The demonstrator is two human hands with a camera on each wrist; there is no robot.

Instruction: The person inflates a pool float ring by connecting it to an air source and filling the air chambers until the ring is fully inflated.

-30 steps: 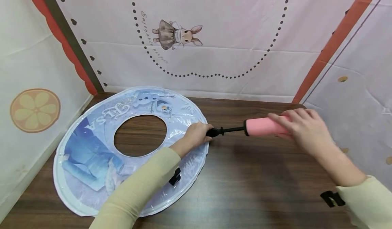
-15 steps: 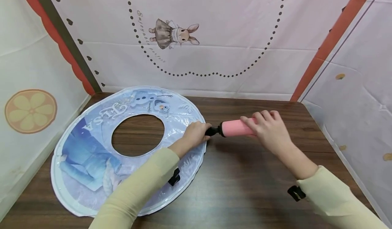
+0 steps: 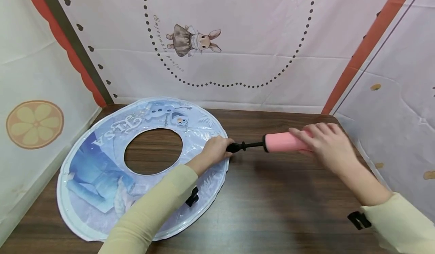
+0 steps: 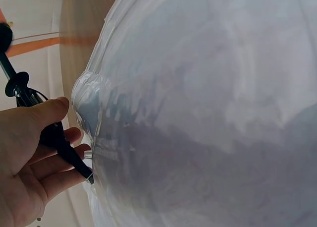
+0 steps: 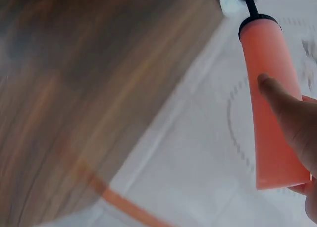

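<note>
A blue and lilac swim ring (image 3: 200,201) with a snowman print lies on the left of the table, plump with air. At its right edge my left hand (image 3: 215,150) grips the black nozzle end (image 4: 67,155) of a hand pump; in the left wrist view the tip meets the ring's edge beside a small clear valve tube (image 4: 88,154). My right hand (image 3: 331,144) is wrapped round the pump's pink barrel (image 3: 283,142). A length of black rod (image 3: 254,145) shows between barrel and nozzle end. In the right wrist view the thumb lies along the barrel.
The dark wood-grain table (image 3: 272,216) extends right of the ring. A pale printed cloth (image 3: 255,27) with a rabbit picture rises behind it, and similar cloths stand at left and right. Black straps (image 3: 359,220) hang at both sleeves.
My right hand pushed the pink barrel left against the nozzle end, then drew it back right, baring the black rod again. The left hand and the ring stayed nearly in place.
</note>
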